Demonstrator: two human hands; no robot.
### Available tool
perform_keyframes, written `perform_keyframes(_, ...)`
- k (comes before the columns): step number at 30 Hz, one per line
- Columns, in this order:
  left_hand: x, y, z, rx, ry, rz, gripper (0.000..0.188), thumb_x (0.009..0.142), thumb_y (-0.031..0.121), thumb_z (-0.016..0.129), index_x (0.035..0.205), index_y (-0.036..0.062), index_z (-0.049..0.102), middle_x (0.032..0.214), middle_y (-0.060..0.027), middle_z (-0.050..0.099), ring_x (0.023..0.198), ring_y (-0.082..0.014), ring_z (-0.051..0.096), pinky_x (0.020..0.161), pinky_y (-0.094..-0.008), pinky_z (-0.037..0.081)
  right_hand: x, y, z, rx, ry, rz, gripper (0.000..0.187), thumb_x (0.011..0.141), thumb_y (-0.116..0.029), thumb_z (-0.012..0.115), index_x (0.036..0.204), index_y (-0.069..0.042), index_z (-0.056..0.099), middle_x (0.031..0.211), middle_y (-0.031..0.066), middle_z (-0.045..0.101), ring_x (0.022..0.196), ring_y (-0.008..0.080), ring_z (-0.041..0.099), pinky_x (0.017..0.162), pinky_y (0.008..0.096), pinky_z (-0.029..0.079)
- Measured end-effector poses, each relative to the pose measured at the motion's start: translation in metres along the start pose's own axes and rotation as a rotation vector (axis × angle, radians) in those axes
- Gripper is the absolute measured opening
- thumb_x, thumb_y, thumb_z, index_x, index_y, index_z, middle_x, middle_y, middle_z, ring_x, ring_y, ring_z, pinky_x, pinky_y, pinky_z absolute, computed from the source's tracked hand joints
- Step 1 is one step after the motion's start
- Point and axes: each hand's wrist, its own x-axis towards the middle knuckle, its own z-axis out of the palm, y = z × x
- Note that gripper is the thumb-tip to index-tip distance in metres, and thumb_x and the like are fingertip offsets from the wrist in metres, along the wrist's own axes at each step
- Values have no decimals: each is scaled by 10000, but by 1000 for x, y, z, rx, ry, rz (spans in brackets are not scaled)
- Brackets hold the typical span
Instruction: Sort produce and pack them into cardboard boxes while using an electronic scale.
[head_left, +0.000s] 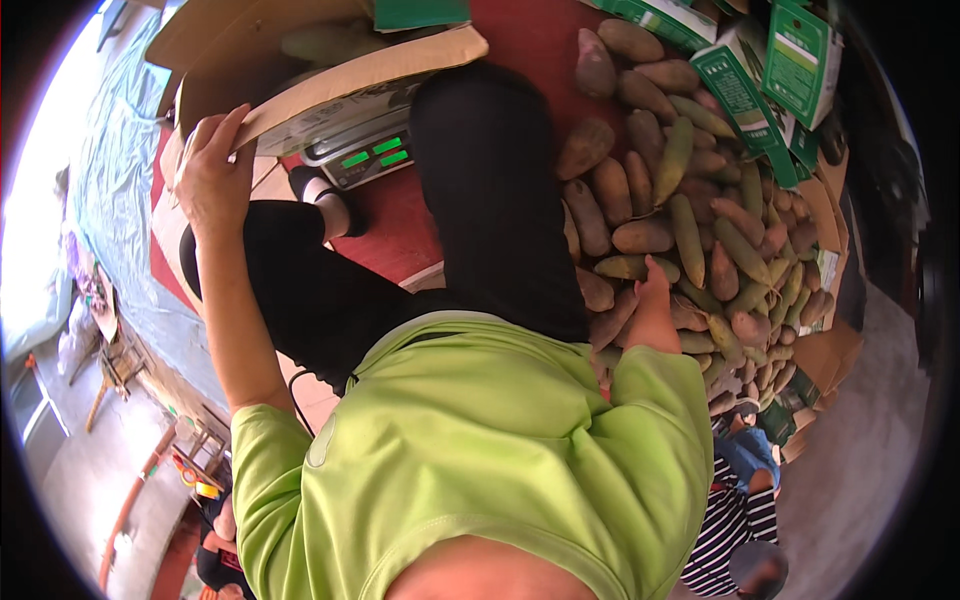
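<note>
My left hand (212,172) is closed on the near-left corner of an open cardboard box (370,75), fingers over its flap edge. Long greenish vegetables, like radishes, lie dimly inside. Directly in front of the box is a digital scale (368,160) with green lit displays; how the box rests on it is hidden. On the right, my right hand (653,290) reaches low over a heap of green radishes (688,240) and reddish-brown radishes (643,236). Its visible fingers are stretched out, touching or close above a green radish (625,267); the palm side is hidden.
Green-and-white cartons (745,105) lie along the heap's far right, beside cardboard (835,355). A red mat (395,215) spreads under the scale. Blue plastic sheeting (135,200) is at left. Two people sit nearby: one in a striped shirt (715,545), another at lower left (218,550).
</note>
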Motion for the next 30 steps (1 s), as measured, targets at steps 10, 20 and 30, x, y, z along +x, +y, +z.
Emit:
perform_keyframes(10, 0, 1, -1, 15, -7, -53, 307, 751, 143, 689, 1053, 200, 679, 959, 14, 633, 921, -217, 614, 769, -348, 496, -50, 8, -6, 53, -146, -245, 513, 740, -186, 790, 1170, -110, 519, 1150, 50, 541, 992, 214, 507, 784, 398, 423)
perform_keyframes(20, 0, -1, -4, -20, -3, -12, 305, 752, 145, 676, 1054, 189, 674, 954, 12, 625, 929, -222, 602, 790, -360, 485, -169, -55, 63, -294, -483, -990, 520, 719, -57, 764, 1171, 11, 516, 1116, 96, 588, 971, 192, 585, 860, 310, 462)
perform_keyframes(30, -3, -3, -7, -37, 49, 32, 279, 744, 156, 682, 1023, 151, 674, 904, -4, 612, 901, -222, 605, 781, -359, 475, -493, -138, 151, -450, -964, -1678, 430, 818, -98, 669, 1217, 6, 549, 1141, 79, 606, 1033, 160, 578, 911, 285, 451)
